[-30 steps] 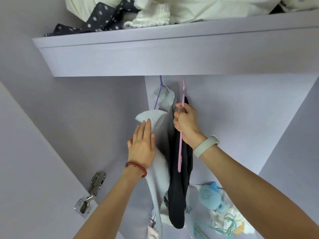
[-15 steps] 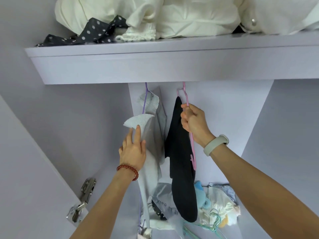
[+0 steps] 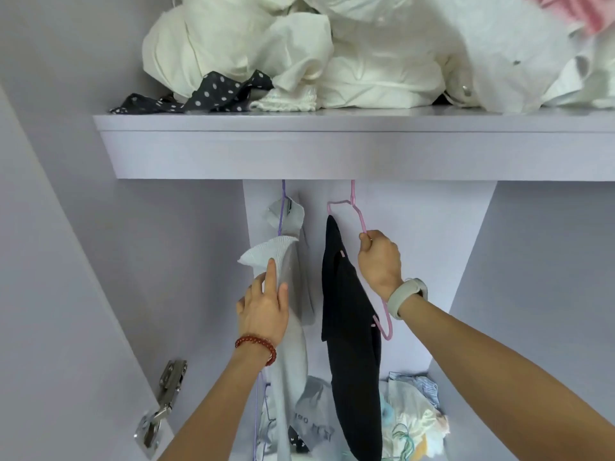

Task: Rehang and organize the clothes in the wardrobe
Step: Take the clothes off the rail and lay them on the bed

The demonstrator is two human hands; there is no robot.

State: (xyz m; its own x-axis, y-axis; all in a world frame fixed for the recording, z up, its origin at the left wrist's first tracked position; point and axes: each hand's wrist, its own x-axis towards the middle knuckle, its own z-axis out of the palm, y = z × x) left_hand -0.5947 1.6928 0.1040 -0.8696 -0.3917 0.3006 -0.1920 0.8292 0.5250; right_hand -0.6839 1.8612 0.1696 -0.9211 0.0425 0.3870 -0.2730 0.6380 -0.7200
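Under the shelf (image 3: 332, 123), two garments hang side by side. The right hand (image 3: 379, 261) has its grip clamped on the pink hanger (image 3: 361, 221), which carries the black garment (image 3: 349, 327). The left hand (image 3: 264, 307) lies flat, fingers apart, against the grey top (image 3: 286, 267) on the purple hanger (image 3: 282, 211).

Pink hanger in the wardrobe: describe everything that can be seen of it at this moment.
The pink hanger is a thin hanger, plastic or coated wire by its look. Its neck rises behind the front edge of the shelf, so the hook is hidden. It hangs turned nearly edge-on, one arm sloping down to a curled end by the wrist. The right hand is closed around that arm. A black garment hangs from it, draped over the other side.
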